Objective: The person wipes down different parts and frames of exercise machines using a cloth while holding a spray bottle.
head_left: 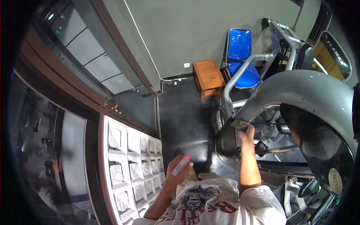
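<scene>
My left hand [172,166], held in front of my shirt, is closed around a small clear bottle [180,166] with a pink top. The bottle tilts up and to the right. With my arm stretched forward, my right hand [246,133] grips a greyish-green cloth [238,124]. This cloth lies against the lower part of a large silver and black exercise machine [311,90], by the base of its curved silver cover. The fingers of my right hand are partly hidden by the cloth.
A blue chair [240,43] and a wooden step box [208,75] stand near the grey wall. On the left are a brown-framed glass door [129,48] and a white patterned panel [127,165]. More silver frame tubes [247,67] rise at the right.
</scene>
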{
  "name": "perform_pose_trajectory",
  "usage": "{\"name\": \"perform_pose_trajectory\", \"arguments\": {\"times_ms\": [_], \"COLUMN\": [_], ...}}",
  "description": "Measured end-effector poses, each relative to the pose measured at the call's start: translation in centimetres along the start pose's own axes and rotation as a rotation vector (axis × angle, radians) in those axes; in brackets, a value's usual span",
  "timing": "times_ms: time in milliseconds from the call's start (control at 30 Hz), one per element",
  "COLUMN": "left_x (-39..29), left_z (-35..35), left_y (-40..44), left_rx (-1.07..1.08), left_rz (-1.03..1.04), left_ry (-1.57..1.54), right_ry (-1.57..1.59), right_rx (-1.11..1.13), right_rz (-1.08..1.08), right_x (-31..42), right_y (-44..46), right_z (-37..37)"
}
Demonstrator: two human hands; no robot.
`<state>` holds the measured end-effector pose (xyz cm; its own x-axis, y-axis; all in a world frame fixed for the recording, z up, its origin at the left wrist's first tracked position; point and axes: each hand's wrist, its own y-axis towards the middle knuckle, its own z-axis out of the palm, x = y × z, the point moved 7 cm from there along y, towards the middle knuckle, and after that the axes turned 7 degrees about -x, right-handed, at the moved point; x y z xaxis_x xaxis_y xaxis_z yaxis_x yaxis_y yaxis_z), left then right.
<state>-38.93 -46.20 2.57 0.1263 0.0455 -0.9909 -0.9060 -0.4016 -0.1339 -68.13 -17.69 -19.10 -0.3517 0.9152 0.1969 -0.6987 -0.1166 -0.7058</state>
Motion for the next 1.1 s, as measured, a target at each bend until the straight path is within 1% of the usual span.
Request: {"name": "perform_pose_trajectory", "arguments": {"times_ms": [67,133,167,200,233,267,300,333,367,400,433,467,533,600,633,667,733,833,933,1033,1100], "left_x": [-0.5,-1.4,-1.7,-1.7,-1.4,-1.2,-0.2,0.8,1.4,1.1,0.6,0.1,-0.6,-0.8,-0.7,-0.7,-0.2,-0.5,0.8,0.9,0.8], "left_z": [0.3,0.6,0.7,0.6,0.5,0.6,0.6,0.7,0.8,1.0,1.2,1.6,2.3,2.8,3.0,3.2,3.3,3.6,3.6,4.0,4.3], "left_y": [0.4,0.8,0.7,0.8,1.0,1.1,1.0,0.8,0.8,0.9,0.9,0.9,0.8,0.5,0.5,0.6,0.5,0.6,0.1,0.0,0.0], "left_rx": [-0.008,0.002,0.008,0.001,-0.003,-0.004,-0.004,-0.002,-0.001,0.006,0.013,0.019,0.039,0.061,0.073,0.083,0.088,0.097,0.114,0.117,0.11], "left_rz": [0.033,0.059,0.069,0.106,0.141,0.175,0.123,0.075,0.03,0.06,0.09,0.12,0.098,0.11,0.139,0.166,0.136,0.11,0.06,0.025,0.015], "left_ry": [0.047,0.074,0.088,0.105,0.121,0.137,0.094,0.051,0.008,0.043,0.078,0.112,0.126,0.124,0.112,0.1,0.116,0.129,0.131,0.087,0.055], "right_ry": [-0.367,0.019,-0.199,-0.242,-0.268,-0.121,-0.304,-0.472,-0.693,-0.92,-0.906,-1.012,-1.223,-1.25,-1.259,-1.27,-1.299,-1.278,-0.883,-0.547,-0.774], "right_rx": [0.229,-0.091,0.125,0.25,0.372,0.396,0.343,0.2,0.105,-0.005,-0.017,-0.072,-0.183,-0.18,-0.177,-0.169,-0.164,-0.171,0.035,0.263,0.166], "right_rz": [-0.266,-0.004,-0.211,-0.329,-0.448,-0.48,-0.816,-1.147,-1.43,-1.704,-1.847,-1.86,-1.87,-1.879,-1.887,-1.832,-1.711,-1.758,-1.735,-1.423,-1.768], "right_x": [1.7,1.3,3.5,4.5,5.5,5.1,5.6,5.8,5.8,5.2,4.0,3.9,4.2,3.8,3.6,4.0,4.4,4.8,4.9,4.6,4.6], "right_y": [-1.2,-5.5,-5.5,-8.0,-10.8,-17.6,-19.9,-22.5,-22.5,-22.4,-21.9,-19.4,-13.5,-9.7,-9.4,-8.8,-9.9,-13.8,-22.3,-26.2,-26.6], "right_z": [0.8,4.0,4.8,6.6,8.4,12.5,13.6,14.4,14.2,14.1,13.6,12.2,8.0,4.8,4.9,5.0,5.8,7.9,12.9,16.5,16.4]}}
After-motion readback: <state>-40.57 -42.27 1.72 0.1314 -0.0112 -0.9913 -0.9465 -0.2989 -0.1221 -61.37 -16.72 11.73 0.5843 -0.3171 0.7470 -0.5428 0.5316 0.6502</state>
